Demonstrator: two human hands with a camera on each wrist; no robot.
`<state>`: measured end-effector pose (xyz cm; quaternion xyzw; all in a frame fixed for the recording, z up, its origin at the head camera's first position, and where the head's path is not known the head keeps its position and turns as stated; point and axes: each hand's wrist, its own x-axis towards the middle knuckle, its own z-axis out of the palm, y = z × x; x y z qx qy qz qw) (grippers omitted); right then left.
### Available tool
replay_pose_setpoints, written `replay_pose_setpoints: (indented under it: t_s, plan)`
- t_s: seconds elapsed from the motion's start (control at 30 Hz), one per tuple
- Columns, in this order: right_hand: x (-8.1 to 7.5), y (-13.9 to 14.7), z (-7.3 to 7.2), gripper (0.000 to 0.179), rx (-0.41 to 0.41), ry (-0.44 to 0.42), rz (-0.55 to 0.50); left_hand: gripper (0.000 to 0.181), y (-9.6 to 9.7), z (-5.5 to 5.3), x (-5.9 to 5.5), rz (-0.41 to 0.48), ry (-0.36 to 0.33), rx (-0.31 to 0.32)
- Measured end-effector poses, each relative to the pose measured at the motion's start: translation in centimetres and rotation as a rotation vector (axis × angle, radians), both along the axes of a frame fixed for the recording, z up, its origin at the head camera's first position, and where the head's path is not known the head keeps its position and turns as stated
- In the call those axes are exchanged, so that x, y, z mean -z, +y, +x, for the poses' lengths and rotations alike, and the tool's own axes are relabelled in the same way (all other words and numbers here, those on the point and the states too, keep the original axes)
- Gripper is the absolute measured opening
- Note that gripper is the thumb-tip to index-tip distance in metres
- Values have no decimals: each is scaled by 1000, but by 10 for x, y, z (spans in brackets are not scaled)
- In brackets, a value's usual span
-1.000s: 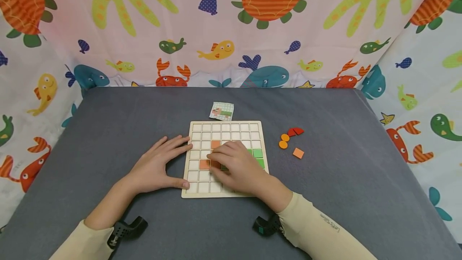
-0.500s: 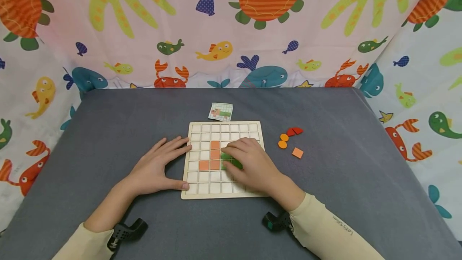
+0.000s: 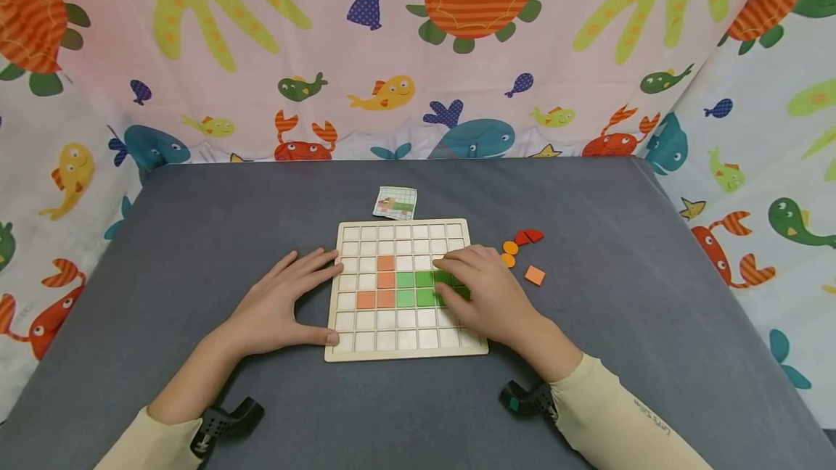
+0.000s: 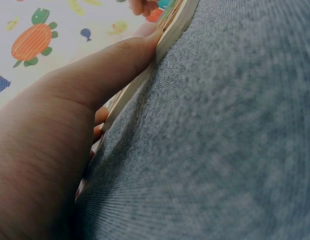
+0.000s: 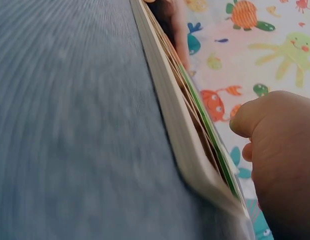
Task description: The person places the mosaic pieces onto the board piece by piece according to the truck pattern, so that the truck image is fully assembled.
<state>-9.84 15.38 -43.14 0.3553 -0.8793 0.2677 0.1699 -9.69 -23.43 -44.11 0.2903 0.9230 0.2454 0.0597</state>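
A wooden grid board (image 3: 406, 356) lies flat on the grey cloth, with several orange square tiles (image 3: 386, 281) and green square tiles (image 3: 406, 280) set in its cells. My left hand (image 3: 274, 304) rests against the board's left side, fingers spread and fairly straight; its thumb (image 4: 130, 60) touches the edge in the left wrist view. Over the board's right side hovers my right hand (image 3: 491, 297), fingers loosely bent, partly hiding the green tiles. In the right wrist view, that hand (image 5: 285, 150) stays above the board's surface with no piece visible in it.
Right of the board lie two red wedge-like pieces (image 3: 529, 236), orange round pieces (image 3: 510, 247), partly covered by the right hand, and a loose orange square (image 3: 535, 275). A small printed card (image 3: 395, 203) sits behind the board. A patterned curtain (image 3: 261, 107) hangs behind the table.
My right hand has moved right across the board, uncovering orange tiles and then the left green ones. The left hand keeps its place at the board's side. The view has shifted slightly.
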Motion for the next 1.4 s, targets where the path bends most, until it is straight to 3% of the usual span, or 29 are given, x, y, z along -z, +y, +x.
replay_pose_setpoints:
  t_s: [0.4, 1.0, 1.4]
  plan:
    - [3, 34, -2, 31, 50, 48, -28, 116, -1, 0, 2, -8, 17, 3]
    - [7, 89, -25, 31, 229, 5, -70, 115, -2, -2, 1, -4, 15, 9]
    - [5, 111, -10, 30, 294, -71, -42, 115, -2, -1, 3, -5, 19, 4]
